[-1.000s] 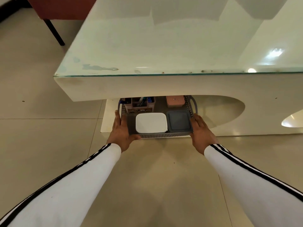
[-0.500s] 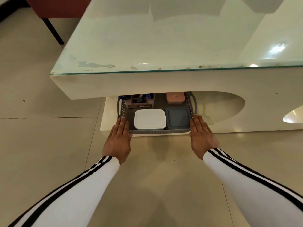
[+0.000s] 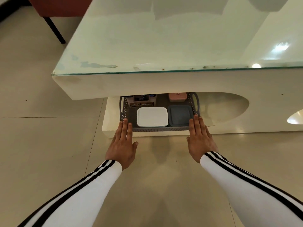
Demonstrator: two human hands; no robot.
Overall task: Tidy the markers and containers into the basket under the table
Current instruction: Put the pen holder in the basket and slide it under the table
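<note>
1. 2 white sleeves with black stripes, the left (image 3: 78, 192) and the right (image 3: 250, 185), reach forward over the beige tiled floor (image 3: 41, 153).
2. The left hand (image 3: 122, 145) is flat, palm down, fingers straight and close together, holding nothing; its fingertips (image 3: 125, 120) lie at the near left corner of the grey perforated plastic basket (image 3: 161, 128).
3. The right hand (image 3: 200, 140) is likewise flat and empty, fingers extended, its fingertips (image 3: 196, 116) at the basket's near right corner. Whether either hand presses on the rim or only overlaps it, I cannot tell.
4. The basket sits on the cream lower shelf (image 3: 111, 118) beneath the cream desk with a glass top (image 3: 164, 38); its near part shows, its far part is hidden under the desk's front edge.
5. Inside, at the near side, a white square lidded plastic container (image 3: 152, 116) lies just beside a grey-blue square lidded container (image 3: 180, 115), which is to its right.
6. Farther in, at the left, a pale pink holder (image 3: 141, 101) carries dark markers (image 3: 144, 96), mostly hidden by the desk edge; at the right stands a small pink lidded box (image 3: 177, 97).
7. Beyond the desk's far left corner stands a red-brown chair with a black leg (image 3: 55, 28).
</note>
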